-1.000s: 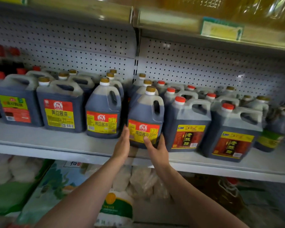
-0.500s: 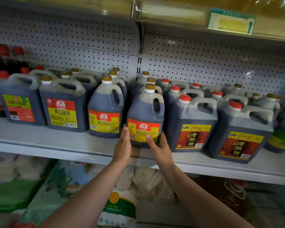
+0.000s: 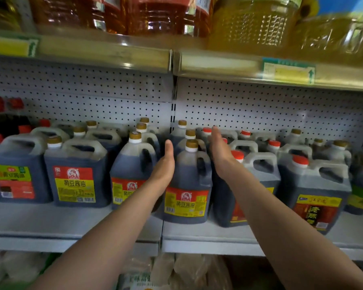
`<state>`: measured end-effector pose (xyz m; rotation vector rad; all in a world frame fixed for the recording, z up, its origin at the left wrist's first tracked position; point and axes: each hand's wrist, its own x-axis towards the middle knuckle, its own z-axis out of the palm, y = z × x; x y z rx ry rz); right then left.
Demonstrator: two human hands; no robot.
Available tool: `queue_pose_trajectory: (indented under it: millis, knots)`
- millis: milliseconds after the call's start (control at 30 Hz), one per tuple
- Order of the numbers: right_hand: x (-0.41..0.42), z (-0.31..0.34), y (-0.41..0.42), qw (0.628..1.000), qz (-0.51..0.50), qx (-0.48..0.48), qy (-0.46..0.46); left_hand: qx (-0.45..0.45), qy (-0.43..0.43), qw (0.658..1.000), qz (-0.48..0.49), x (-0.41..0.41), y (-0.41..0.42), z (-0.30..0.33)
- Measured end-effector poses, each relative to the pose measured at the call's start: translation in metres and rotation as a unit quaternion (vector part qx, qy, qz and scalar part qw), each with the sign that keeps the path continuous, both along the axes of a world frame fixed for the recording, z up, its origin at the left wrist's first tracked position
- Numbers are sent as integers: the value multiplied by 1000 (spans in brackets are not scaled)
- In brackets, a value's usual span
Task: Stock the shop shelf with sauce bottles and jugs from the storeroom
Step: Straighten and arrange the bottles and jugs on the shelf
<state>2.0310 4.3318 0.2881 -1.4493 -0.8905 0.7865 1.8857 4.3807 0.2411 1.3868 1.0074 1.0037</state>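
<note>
1. Dark-brown sauce fills the jug (image 3: 189, 185) at centre frame: gold cap, moulded handle, red-and-yellow label, upright on the grey shelf (image 3: 71, 222).
2. Left hand (image 3: 165, 166) lies flat against its left side, fingers straight.
3. Right hand (image 3: 219, 151) hovers beside its right shoulder, fingers straight, gripping nothing.
4. Red-capped jugs (image 3: 314, 195) crowd the right.

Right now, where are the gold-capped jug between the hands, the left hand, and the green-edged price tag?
Gold-capped jug (image 3: 187, 200): head view, on its red and yellow label.
Left hand (image 3: 166, 166): head view, on the palm edge.
Green-edged price tag (image 3: 288, 72): head view, on its yellow middle.
</note>
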Motion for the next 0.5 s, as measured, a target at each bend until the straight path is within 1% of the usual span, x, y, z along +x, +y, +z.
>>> queue_pose_trajectory:
  millis: [100, 167, 233, 300, 333, 400, 500]
  knots:
    - [0, 5, 14, 997, -39, -66, -21, -14, 7, 1000, 11, 4, 8, 6]
    - [2, 4, 23, 994, -55, -90, -11, -20, 23, 1000, -6, 7, 20, 3]
    - [6, 1, 26, 993, -61, -101, 4, -33, 27, 999, -19, 13, 31, -1]
    - [9, -4, 28, 991, -61, -121, 16, -42, 50, 998, -26, 14, 27, 5]
    - [9, -6, 29, 992, -57, -113, 27, -38, 55, 997, -31, 16, 28, 6]
    - [10, -9, 30, 993, -38, -108, 16, -32, 61, 997, -36, 16, 30, 7]
    - [17, -14, 39, 991, -27, -121, 46, -34, 77, 996, -34, 16, 37, 6]
